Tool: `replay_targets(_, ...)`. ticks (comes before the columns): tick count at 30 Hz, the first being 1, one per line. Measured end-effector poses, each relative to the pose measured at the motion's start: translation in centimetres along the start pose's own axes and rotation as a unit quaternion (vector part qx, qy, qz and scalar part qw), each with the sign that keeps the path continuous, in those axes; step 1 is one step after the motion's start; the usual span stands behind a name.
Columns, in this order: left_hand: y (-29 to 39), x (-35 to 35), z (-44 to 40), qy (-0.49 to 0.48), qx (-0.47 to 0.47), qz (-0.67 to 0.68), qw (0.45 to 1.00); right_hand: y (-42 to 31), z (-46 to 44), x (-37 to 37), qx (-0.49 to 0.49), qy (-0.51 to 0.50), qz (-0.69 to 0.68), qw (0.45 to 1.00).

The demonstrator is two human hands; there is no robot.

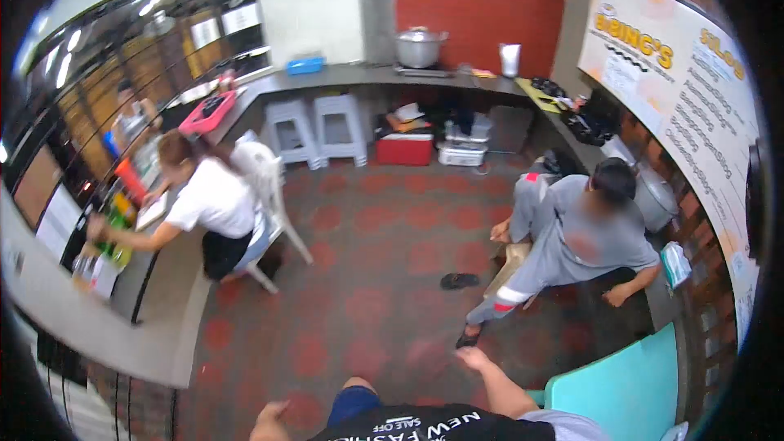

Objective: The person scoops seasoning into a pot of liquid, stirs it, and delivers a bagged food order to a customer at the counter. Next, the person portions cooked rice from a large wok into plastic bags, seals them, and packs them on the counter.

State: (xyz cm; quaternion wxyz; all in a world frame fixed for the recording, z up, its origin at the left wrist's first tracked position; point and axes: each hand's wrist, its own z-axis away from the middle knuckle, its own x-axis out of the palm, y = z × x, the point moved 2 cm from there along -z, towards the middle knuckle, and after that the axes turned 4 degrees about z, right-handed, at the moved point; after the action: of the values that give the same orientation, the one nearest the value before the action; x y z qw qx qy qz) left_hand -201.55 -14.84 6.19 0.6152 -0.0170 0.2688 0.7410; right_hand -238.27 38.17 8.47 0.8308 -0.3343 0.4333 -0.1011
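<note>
My left hand (271,420) hangs low at the bottom edge beside my black shirt (408,425), nothing visible in it and its fingers loosely stretched. My right hand (472,358) is held out in front of me over the tiled floor, seemingly bare, with its fingers loosely extended and a little blurred. In the picture it lies just below the sandaled foot (467,336) of a seated person in grey, though it is apart from it. A turquoise chair (616,388) stands close to my right arm. Below my shirt, my knee (356,384) shows in blue shorts.
At left, a person in a white shirt (216,196) sits on a white chair (273,188) at the counter. A person in grey (572,229) sits at right; a loose slipper (460,280) lies nearby. Stools (341,126) and a pot (419,49) stand at the back.
</note>
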Motion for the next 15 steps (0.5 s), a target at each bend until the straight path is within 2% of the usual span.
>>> replay_targets(2,4.3,-2.8,-1.3,0.006,-0.026,-0.093,0.995,-7.0,-8.7,-6.3,-0.014,0.091,-0.100,0.991)
replay_targets(3,7.3,-3.7,-2.6,0.005,-0.036,-0.127,0.991,-10.9,-12.1,-9.6,0.005,0.072,-0.111,0.991)
replay_targets(4,10.9,-4.5,-4.5,0.000,-0.035,-0.164,0.986,-13.8,-15.3,-12.3,-0.041,0.097,-0.111,0.988)
replay_targets(6,19.2,-5.3,-9.0,-0.006,-0.025,-0.223,0.974,-18.4,-21.2,-16.0,-0.014,0.094,-0.181,0.979)
replay_targets(8,29.2,-5.7,-13.6,-0.012,-0.003,-0.281,0.960,-17.8,-29.0,-16.7,-0.036,0.110,-0.226,0.967)
replay_targets(9,34.7,-5.7,-16.2,-0.013,0.010,-0.315,0.949,-15.5,-33.7,-14.8,-0.038,0.104,-0.355,0.928)
replay_targets(10,40.5,-5.5,-18.7,-0.013,0.029,-0.352,0.935,-16.9,-35.6,-16.7,0.043,0.054,-0.305,0.950)
replay_targets(12,52.0,-3.5,-24.2,-0.021,0.084,-0.439,0.895,-17.1,-40.8,-20.1,-0.022,0.036,-0.313,0.949)
replay_targets(14,64.9,1.4,-29.8,-0.031,0.177,-0.512,0.840,-18.7,-44.0,-29.0,-0.037,0.059,-0.349,0.934)
replay_targets(15,71.5,4.9,-31.4,-0.031,0.237,-0.505,0.829,-17.9,-46.7,-33.9,-0.030,0.088,-0.381,0.920)
